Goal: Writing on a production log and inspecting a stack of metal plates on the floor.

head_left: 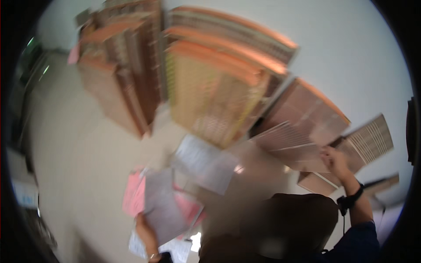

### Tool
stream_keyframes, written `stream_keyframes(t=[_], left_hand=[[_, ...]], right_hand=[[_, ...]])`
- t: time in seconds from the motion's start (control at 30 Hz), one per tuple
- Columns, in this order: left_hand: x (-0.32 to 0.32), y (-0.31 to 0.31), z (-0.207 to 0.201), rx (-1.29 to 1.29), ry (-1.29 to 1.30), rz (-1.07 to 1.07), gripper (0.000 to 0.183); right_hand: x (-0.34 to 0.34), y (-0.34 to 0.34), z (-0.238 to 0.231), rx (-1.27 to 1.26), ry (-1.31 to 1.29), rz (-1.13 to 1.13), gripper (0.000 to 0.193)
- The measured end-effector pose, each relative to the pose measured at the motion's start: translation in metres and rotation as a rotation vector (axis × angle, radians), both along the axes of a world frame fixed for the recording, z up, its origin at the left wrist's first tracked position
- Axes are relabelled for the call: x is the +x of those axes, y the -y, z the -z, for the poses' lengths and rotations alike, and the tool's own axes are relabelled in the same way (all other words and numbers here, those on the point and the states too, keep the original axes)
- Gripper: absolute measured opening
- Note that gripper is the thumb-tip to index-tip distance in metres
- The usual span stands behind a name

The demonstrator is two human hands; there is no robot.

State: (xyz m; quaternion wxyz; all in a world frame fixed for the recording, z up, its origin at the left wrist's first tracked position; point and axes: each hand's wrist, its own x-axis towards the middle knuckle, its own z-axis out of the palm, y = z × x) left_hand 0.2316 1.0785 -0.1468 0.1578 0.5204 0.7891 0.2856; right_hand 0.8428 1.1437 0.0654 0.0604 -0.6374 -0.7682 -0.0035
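My left hand [144, 228] grips the lower left edge of a flat grey panel [164, 206], its fingers closed. Pink sheets [136, 193] stick out on both sides of that panel. Over at the right, my right hand [335, 160] is closed at the edge of a thin brown slotted panel [289, 142]. This panel tilts in front of a larger brown board [309, 109]. Motion blur hides the exact finger contact.
Stacks of brown boards [118, 83] lean upright along the pale wall [342, 44]. A yellowish wrapped stack [210, 92] stands in the middle. White papers [204, 164] lie on the floor before it. A striped board [370, 140] leans at far right. A dark rounded shape [289, 228] blocks the lower middle.
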Motion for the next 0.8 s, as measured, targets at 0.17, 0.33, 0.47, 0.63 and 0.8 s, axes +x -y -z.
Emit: stream_keyframes(t=[0.17,0.33,0.47,0.63,0.8], left_hand=[[0.009,-0.050,-0.144,0.093,0.058,0.055,0.018],[0.066,-0.094,-0.191,0.245,0.344,0.227,0.014],[0.116,-0.099,-0.207,0.191,0.650,0.273,0.011],[0.160,-0.095,-0.230,0.246,0.777,0.227,0.002],[0.196,-0.121,-0.236,0.229,0.825,0.257,0.009]], right_hand=[[-0.014,-0.001,-0.007,-0.068,-0.090,0.060,0.018],[0.017,-0.016,-0.015,0.011,-0.030,0.053,0.017],[0.037,-0.036,-0.020,-0.063,-0.050,0.150,0.017],[0.074,-0.085,-0.005,0.091,-0.171,0.105,0.020],[0.094,-0.104,0.003,0.538,-0.029,0.111,0.043]])
